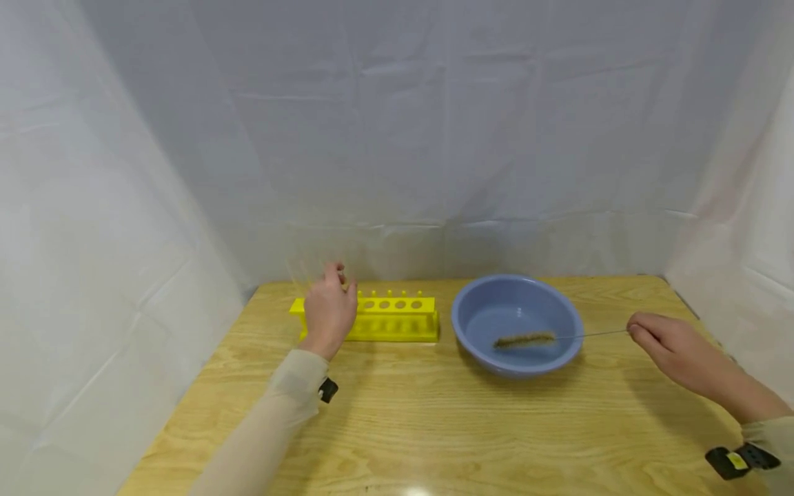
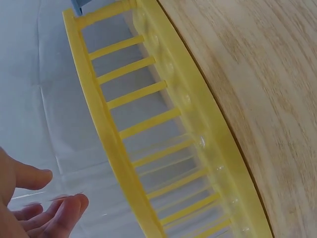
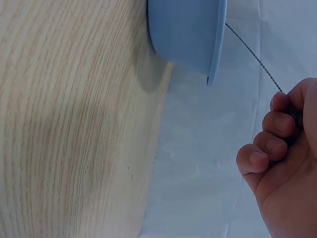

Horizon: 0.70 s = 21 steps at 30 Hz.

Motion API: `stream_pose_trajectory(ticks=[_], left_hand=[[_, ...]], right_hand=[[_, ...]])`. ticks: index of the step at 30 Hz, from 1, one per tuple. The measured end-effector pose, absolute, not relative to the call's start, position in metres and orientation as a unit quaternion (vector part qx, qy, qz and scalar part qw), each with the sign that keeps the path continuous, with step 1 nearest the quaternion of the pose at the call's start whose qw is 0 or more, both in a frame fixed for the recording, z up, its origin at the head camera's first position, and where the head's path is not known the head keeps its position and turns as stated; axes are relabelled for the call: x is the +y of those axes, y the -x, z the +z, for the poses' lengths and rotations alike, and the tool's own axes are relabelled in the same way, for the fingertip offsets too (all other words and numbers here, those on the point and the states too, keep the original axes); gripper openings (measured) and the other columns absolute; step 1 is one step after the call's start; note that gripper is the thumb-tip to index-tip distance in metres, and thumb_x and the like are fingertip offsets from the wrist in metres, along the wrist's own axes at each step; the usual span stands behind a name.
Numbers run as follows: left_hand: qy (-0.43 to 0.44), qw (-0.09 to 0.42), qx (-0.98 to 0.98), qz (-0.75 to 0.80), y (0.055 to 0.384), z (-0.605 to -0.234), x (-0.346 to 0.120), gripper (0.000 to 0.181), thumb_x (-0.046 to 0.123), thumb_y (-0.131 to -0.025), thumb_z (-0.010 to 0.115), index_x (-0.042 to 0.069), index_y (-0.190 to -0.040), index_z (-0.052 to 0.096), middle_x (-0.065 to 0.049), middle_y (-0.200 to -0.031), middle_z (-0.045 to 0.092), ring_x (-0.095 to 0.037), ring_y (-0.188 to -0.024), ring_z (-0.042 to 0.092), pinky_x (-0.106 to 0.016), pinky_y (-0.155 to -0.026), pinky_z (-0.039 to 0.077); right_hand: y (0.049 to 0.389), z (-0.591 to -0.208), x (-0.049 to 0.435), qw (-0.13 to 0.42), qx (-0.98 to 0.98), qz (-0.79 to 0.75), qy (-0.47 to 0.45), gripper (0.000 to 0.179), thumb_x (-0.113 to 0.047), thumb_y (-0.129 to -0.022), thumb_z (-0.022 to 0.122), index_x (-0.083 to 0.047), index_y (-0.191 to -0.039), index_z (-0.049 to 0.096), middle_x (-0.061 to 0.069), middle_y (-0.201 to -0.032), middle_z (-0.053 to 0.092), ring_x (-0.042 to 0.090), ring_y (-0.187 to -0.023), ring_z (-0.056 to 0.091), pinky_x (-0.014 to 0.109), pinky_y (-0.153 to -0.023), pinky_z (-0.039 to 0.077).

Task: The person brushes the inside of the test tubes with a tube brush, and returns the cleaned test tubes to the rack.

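My right hand (image 1: pixel 676 351) grips the wire handle of a test tube brush (image 1: pixel 524 339). The brush's tan bristles lie over the inside of a blue basin (image 1: pixel 468 348). In the right wrist view, the fingers (image 3: pixel 274 146) curl round the twisted wire's end. My left hand (image 1: pixel 330 306) is over the left part of a yellow test tube rack (image 1: pixel 387 329). Its thumb and fingers stand apart in the left wrist view, beside the tops of clear test tubes (image 2: pixel 171 151) standing in the rack. The see-through glass shows only as faint lines there.
The rack and basin stand side by side on a wooden table (image 1: pixel 434 420). White sheeting (image 1: pixel 397 151) hangs behind the table and along both sides. A dark wrist strap (image 1: pixel 741 460) sits on the right wrist.
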<state>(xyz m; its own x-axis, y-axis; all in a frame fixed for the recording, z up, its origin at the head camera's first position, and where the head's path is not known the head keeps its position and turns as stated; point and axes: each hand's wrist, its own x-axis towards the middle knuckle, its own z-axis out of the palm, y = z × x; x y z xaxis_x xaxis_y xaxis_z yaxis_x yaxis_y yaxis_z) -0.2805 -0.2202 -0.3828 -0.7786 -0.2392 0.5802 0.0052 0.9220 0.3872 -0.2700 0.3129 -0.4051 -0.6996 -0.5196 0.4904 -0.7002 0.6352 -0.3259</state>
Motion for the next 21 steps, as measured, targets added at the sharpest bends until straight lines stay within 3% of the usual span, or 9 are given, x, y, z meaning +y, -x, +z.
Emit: stream_pose_trajectory(ticks=[11, 15, 21], left_hand=[[-0.06, 0.335, -0.923, -0.179, 0.2825, -0.3874, -0.2209, 0.038, 0.016, -0.095, 0.071, -0.001, -0.127, 0.058, -0.019, -0.1, 0.073, -0.034, -0.07, 0.07, -0.046, -0.062, 0.058], [-0.058, 0.333, -0.928, -0.161, 0.2827, -0.3879, -0.221, 0.042, 0.017, -0.096, 0.069, -0.003, -0.13, 0.055, -0.018, -0.09, 0.073, -0.03, -0.058, 0.066, -0.043, -0.053, 0.055], [-0.064, 0.326, -0.936, -0.12, 0.2831, -0.3859, -0.2204, 0.044, 0.019, -0.098, 0.066, -0.003, -0.134, 0.053, -0.012, -0.068, 0.065, -0.019, -0.039, 0.048, -0.035, -0.04, 0.044]], right_hand=[[0.2718, -0.4056, 0.3124, 0.164, -0.891, 0.257, -0.337, 0.029, -0.003, -0.105, 0.049, -0.021, -0.083, 0.048, -0.014, -0.068, 0.033, -0.003, -0.058, 0.029, 0.024, -0.054, 0.028], [0.2728, -0.4071, 0.3116, 0.173, -0.89, 0.25, -0.341, 0.03, -0.002, -0.104, 0.05, -0.022, -0.082, 0.048, -0.015, -0.068, 0.033, -0.003, -0.058, 0.028, 0.024, -0.055, 0.027], [0.2745, -0.4098, 0.3078, 0.178, -0.887, 0.254, -0.343, 0.03, -0.002, -0.104, 0.051, -0.022, -0.082, 0.046, -0.014, -0.068, 0.032, -0.003, -0.057, 0.025, 0.023, -0.053, 0.026]])
